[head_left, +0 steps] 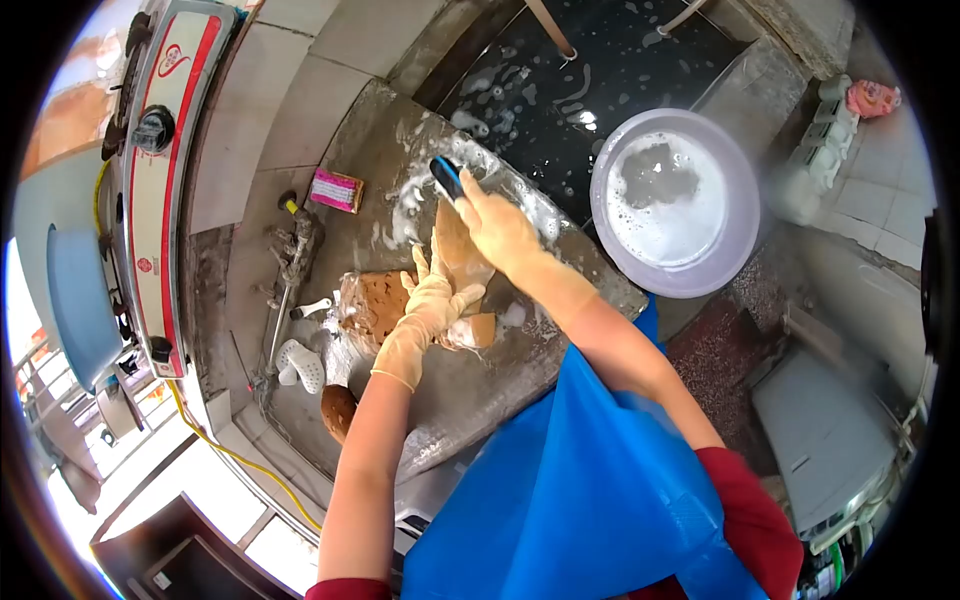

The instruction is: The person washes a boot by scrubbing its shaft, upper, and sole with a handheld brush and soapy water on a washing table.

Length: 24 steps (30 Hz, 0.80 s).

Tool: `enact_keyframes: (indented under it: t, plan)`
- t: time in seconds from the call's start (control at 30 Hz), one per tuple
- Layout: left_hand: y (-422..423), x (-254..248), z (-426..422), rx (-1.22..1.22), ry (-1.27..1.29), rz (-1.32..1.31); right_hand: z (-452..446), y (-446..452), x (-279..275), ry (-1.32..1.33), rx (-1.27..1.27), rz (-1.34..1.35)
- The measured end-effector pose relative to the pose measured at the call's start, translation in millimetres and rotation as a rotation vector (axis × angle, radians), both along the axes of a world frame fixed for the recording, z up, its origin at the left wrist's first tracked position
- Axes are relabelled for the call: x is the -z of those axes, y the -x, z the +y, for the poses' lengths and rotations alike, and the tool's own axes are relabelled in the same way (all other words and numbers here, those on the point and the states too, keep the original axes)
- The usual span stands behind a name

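My right hand (492, 228), in a cream rubber glove, is closed around a scrubbing brush (446, 178) with a black and blue back. Under it lies a tan, flat item (458, 245), which looks like a shoe or sole, on the wet concrete slab (510, 360). My gloved left hand (432, 295) rests on the near end of this item with its fingers spread. Foam covers the slab around the brush. Left of my left hand sits a brown, holed block (382, 305) with suds on it.
A lilac basin (748, 205) of soapy water stands right of the slab, beside a dark water-filled trough (540, 100). A pink packet (337, 190), a tap (290, 250), a small white-handled brush (312, 309), a white perforated item (303, 366) and a brown object (338, 410) are at the left.
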<state>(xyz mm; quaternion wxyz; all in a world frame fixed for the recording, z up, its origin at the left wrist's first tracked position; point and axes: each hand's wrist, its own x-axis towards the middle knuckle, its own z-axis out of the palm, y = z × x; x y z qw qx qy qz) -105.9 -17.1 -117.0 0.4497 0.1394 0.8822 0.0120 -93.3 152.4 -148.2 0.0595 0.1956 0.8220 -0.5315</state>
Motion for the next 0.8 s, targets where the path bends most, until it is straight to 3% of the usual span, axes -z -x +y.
enact_keyframes:
  t: [0.1,0.13,0.23,0.3,0.4,0.43,0.5,0.63,0.67,0.7,0.73,0.8]
  plan:
    - [1.2,17.6,-9.3,0.186,0.088,0.011,-27.4,-73.2,-27.9,0.098,-0.059,0.066]
    - [7.3,7.1,-0.7,0.268,0.184,-0.094,-26.3,-71.1,-24.7,0.095,-0.069,0.063]
    - [4.6,6.9,-1.3,0.14,0.065,-0.001,-22.2,-43.3,-12.5,0.012,-0.105,0.211]
    - [3.9,10.8,-6.4,0.064,-0.011,0.009,-3.2,24.8,-0.3,0.002,-0.094,-0.04]
    - [6.5,4.7,-2.4,0.093,0.025,-0.039,-23.2,-43.3,-34.4,-0.002,-0.111,0.053]
    - [7.4,17.3,-7.5,0.218,0.134,-0.067,-22.7,-56.5,-38.1,0.009,-0.126,0.107]
    - [4.8,17.8,-9.7,0.087,0.04,-0.028,-19.2,-65.3,-34.4,0.005,-0.153,0.141]
    - [3.5,6.7,-6.1,-0.016,-0.08,-0.019,1.4,28.2,5.4,-0.063,-0.025,-0.006]
    - [1.7,9.2,-9.2,-0.001,-0.069,-0.012,-3.1,9.0,5.6,-0.052,-0.031,0.128]
    - [2.3,12.8,-8.9,0.012,-0.067,-0.001,-6.3,-21.9,-23.4,-0.06,-0.092,0.04]
    - [5.1,13.6,-5.6,0.008,-0.078,0.002,-22.0,-67.0,-21.5,-0.163,-0.122,0.142]
    - [5.8,13.2,-6.2,0.038,0.012,-0.034,-16.5,-76.6,-29.1,-0.201,-0.254,0.054]
